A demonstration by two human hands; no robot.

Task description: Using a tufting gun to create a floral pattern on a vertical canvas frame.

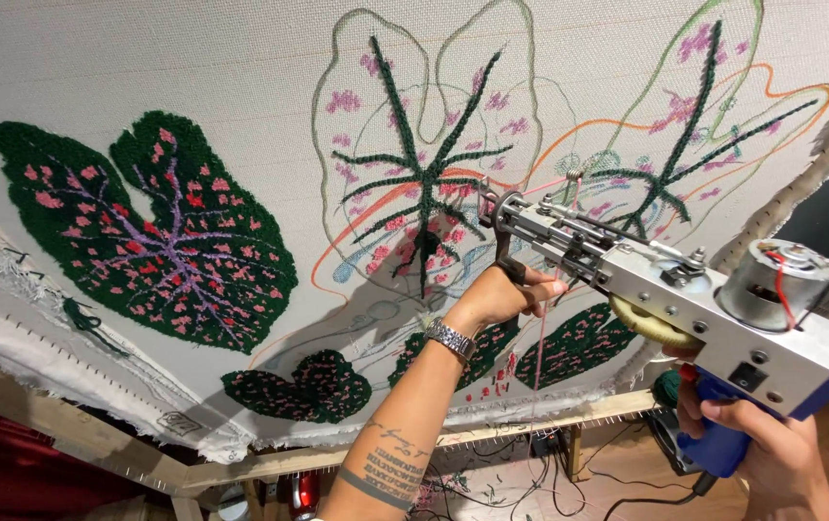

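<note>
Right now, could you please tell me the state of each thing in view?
tufting gun: raised, tip against the cloth
right hand: gripping the gun's blue handle
left hand: holding the gun's front grip
backing cloth: stretched on the wooden frame
left leaf: fully tufted
middle leaf: partly filled
pink yarn: hanging from the gun

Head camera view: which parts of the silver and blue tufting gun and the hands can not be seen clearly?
- Needle tip of the silver and blue tufting gun: head view, too small to make out.
- Blue grip: mostly covered by the right hand.
- Front handle: hidden inside the left hand.
- Right wrist: cut off by the bottom edge.
</note>
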